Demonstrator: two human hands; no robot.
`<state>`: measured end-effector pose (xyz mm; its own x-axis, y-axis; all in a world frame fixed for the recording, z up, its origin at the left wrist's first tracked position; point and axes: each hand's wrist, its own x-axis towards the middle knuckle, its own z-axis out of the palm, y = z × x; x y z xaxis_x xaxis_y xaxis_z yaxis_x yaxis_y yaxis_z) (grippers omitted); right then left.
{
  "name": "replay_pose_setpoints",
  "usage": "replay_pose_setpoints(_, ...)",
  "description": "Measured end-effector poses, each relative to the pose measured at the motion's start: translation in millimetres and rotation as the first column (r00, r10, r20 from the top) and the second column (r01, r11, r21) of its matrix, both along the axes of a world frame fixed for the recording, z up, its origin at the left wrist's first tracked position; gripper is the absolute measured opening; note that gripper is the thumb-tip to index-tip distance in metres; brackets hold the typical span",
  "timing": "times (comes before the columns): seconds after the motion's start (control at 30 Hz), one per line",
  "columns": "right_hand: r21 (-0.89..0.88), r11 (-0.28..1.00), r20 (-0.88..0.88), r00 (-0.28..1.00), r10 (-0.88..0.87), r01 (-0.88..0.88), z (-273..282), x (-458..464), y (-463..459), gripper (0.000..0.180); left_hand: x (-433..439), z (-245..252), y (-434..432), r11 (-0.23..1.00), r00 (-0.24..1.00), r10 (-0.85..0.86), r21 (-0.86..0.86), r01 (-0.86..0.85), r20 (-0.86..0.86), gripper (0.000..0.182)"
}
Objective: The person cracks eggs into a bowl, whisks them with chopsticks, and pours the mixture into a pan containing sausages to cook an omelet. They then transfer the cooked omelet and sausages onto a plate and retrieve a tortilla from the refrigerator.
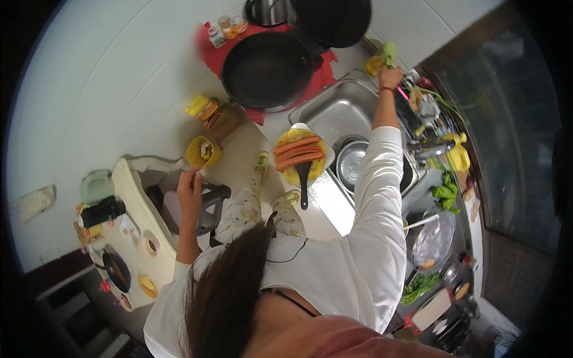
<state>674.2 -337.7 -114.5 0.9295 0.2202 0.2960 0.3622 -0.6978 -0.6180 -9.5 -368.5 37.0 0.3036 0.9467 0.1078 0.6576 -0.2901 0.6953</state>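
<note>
At the far end of the sink, my right hand [391,78], with a red cord at the wrist, closes on a pale green kitchen item [390,51] whose exact kind I cannot make out. A small jar of yellow liquid [374,66] stands right beside it. My left hand [190,188] hangs low with bent fingers by a yellow waste bin [192,154] holding scraps; whether it pinches something small is unclear. Between my arms, a white board [329,156] at the sink's edge bears a yellow egg pancake [291,179], several reddish sausage strips [300,154] and a black spatula [304,188].
A black electric griddle [268,69] with its lid raised rests on a red cloth [327,71]. The steel sink [340,105] holds a metal pot [352,163]. Green peppers [445,194] and an oil jug [459,154] line the right counter. A cream table [152,264] and grey stool [215,201] stand left.
</note>
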Motion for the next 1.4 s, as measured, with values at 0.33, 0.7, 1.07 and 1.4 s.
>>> replay_pose_setpoints(0.33,0.507,0.862,-0.385,0.894,0.227,0.0,-29.4,40.8,23.9,0.032,-34.5,-16.7,20.8,0.997,0.996,0.069,-0.027,-0.07,-0.061,0.018)
replay_pose_setpoints(0.7,0.872,0.489,-0.339,0.732,0.591,0.009,119.5,-128.9,-65.5,0.012,3.3,-78.9,193.8,0.962,0.977,-0.203,-0.174,0.211,0.061,0.02)
replay_pose_setpoints(1.07,0.085,0.941,-0.641,0.704,0.304,-0.329,199.2,-290.6,-16.6,0.056,50.2,-84.2,341.8,0.873,0.859,-0.403,-0.147,0.464,0.316,0.017)
replay_pose_setpoints(1.4,-0.435,0.772,-0.456,0.853,0.254,-0.463,181.5,-320.6,57.9,0.053,30.7,-110.4,369.5,0.851,0.843,-0.421,-0.176,0.495,0.335,0.018)
